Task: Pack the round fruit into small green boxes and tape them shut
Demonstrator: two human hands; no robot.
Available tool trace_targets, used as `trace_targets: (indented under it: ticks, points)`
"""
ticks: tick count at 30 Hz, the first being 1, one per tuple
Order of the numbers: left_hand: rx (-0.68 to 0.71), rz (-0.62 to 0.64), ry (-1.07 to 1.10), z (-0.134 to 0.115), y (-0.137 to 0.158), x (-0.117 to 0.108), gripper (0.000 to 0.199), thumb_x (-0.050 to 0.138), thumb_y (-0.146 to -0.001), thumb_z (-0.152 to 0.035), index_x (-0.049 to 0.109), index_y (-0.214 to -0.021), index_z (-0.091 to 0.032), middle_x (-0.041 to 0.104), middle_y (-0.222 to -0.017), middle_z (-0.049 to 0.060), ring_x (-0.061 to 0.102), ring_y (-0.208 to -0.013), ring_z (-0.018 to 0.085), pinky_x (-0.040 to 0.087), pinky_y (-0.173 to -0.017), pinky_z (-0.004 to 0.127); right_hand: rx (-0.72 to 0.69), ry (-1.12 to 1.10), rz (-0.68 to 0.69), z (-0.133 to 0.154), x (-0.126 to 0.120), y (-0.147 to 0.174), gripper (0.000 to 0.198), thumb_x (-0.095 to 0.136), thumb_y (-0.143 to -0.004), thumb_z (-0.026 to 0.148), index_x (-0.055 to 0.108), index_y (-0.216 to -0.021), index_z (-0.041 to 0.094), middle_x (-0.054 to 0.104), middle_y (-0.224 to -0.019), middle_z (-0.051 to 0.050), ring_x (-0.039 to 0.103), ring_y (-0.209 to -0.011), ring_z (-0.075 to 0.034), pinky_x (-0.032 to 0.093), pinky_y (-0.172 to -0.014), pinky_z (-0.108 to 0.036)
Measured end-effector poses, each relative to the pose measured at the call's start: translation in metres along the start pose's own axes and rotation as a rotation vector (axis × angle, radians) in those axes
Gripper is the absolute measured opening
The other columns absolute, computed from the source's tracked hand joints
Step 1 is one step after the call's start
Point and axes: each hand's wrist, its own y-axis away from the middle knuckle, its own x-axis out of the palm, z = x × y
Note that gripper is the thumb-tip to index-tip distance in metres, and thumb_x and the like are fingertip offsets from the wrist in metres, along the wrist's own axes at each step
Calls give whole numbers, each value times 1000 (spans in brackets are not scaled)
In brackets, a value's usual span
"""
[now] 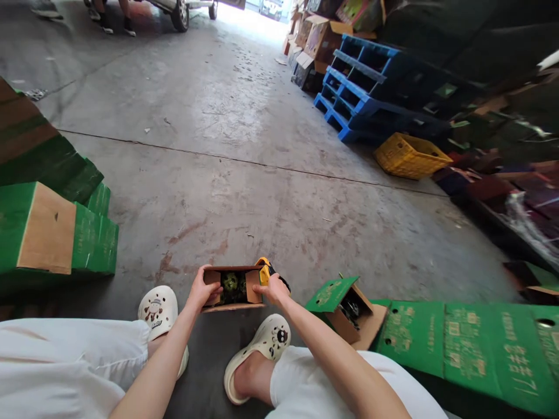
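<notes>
Cardboard box right in the middle of the action here, its top open, just ahead of and between the two cream clogs; whether it rests on the floor or hangs just above it, I cannot tell. Inside, some green contents show in the shadow, too dark to name.

The left hand is partly closed on the left end, thumb hooked over the wall and fingers around the outside. Over on the other side, the right hand has the right end, half curled, its thumb lying on the brown flap. Just beside those right fingers is a yellow-and-black object, and whether they grip that as well, I cannot tell.

Off to the right, a green carton tilts with its flaps up, dark stuff inside, right up against a row of green boxes. More green cartons are stacked at the left. Farther out on the right, a yellow crate sits by the blue pallets, and a vehicle stands at the far end.
</notes>
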Motion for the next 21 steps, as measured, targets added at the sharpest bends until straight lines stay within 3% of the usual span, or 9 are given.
trace_targets:
  ticks: [3,5,8,11,14,17,21]
  points:
    - [-130,172,277,-14,1,-9,69,75,-78,-74,49,-128,-34,62,-142,10,80,-97,27,63,-78,38,6,18,-16,0,0,1,79,82,-79,63,53,-134,13,71,-131,-25,69,-126,-35,52,-96,-39]
    - [-235,152,302,-25,-3,-9,71,60,-80,-87,51,-124,-32,53,-151,13,79,-101,31,62,-76,42,0,30,-22,1,0,0,78,82,-79,61,54,-133,13,71,-131,-25,69,-126,-36,52,-96,-39]
    - [-302,44,182,-36,-11,-2,58,61,-89,-73,48,-126,-30,56,-148,15,79,-98,30,61,-74,43,-17,39,-32,2,-1,-2,77,83,-80,57,53,-134,11,71,-130,-26,68,-126,-36,52,-96,-40]
    - [-259,43,93,-33,-16,3,49,67,-93,-51,46,-132,-31,68,-133,11,80,-95,26,61,-76,41,-25,30,-38,-1,-2,-4,76,83,-81,56,53,-134,12,71,-129,-25,69,-126,-36,52,-95,-40]
    - [-195,23,25,-21,-15,1,70,78,-86,-45,43,-145,-31,74,-120,9,79,-95,25,61,-78,37,-23,14,-40,-3,-3,-3,70,82,-81,55,55,-132,16,72,-129,-22,69,-126,-35,52,-95,-39]
    - [-108,-38,-90,-4,-13,-7,87,88,-77,-42,45,-151,-25,74,-124,12,76,-107,28,60,-84,34,-39,7,-49,-3,-4,1,69,81,-80,54,56,-132,16,72,-129,-22,68,-126,-35,52,-94,-39]
    - [102,-130,-455,12,-22,-16,73,85,-80,-39,57,-146,-23,72,-132,14,69,-124,32,54,-102,37,-44,-23,-25,-1,-5,-1,63,77,-83,51,58,-131,15,72,-128,-23,71,-121,-35,52,-89,-36]
